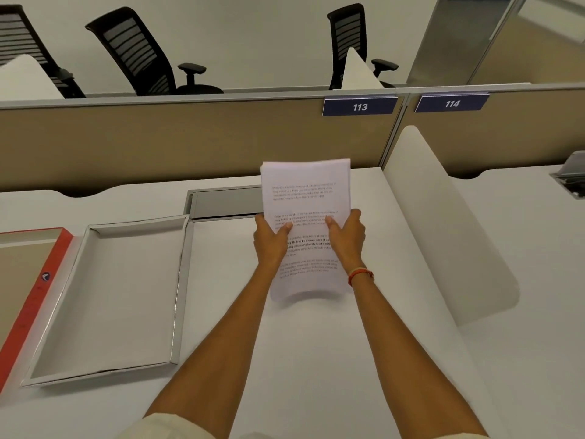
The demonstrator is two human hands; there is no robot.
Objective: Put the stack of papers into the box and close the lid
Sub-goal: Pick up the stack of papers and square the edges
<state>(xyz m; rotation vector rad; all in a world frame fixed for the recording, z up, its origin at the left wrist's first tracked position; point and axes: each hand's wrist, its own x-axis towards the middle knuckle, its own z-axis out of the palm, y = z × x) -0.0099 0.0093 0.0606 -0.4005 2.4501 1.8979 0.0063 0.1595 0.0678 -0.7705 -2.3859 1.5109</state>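
Hands: two, both raised above the desk (316, 359); the left hand (271, 239) and the right hand (346, 237) each clamp one long edge of the stack of papers (305, 198), thumbs on the printed face, the other fingers hidden behind.
Stack of papers: one, held in the air between the hands, tilted toward the camera, its lower edge blurred; printed text in several paragraphs, too small to read.
Box: one, a shallow white open box (110, 296), lying on the desk to the left of the forearms, well apart from the papers.
Lid: one, red-edged with a brown inner face (30, 299), lying just beside the box on its left, cut off by the picture's edge.
Wristband: one, orange, on the right wrist (361, 275).
Desk fittings: one grey recessed tray (226, 202) at the desk's back, partly covered by the papers; one white curved divider (443, 223) standing to the right of the hands.
Partition: one beige panel (190, 144) behind the desk, bearing two blue plates, 113 (360, 106) and 114 (452, 103).
Chairs: three black office chairs beyond the partition (139, 55), (351, 36), (22, 42).
Obstructions: the desk surface between papers and box shows nothing standing on it.
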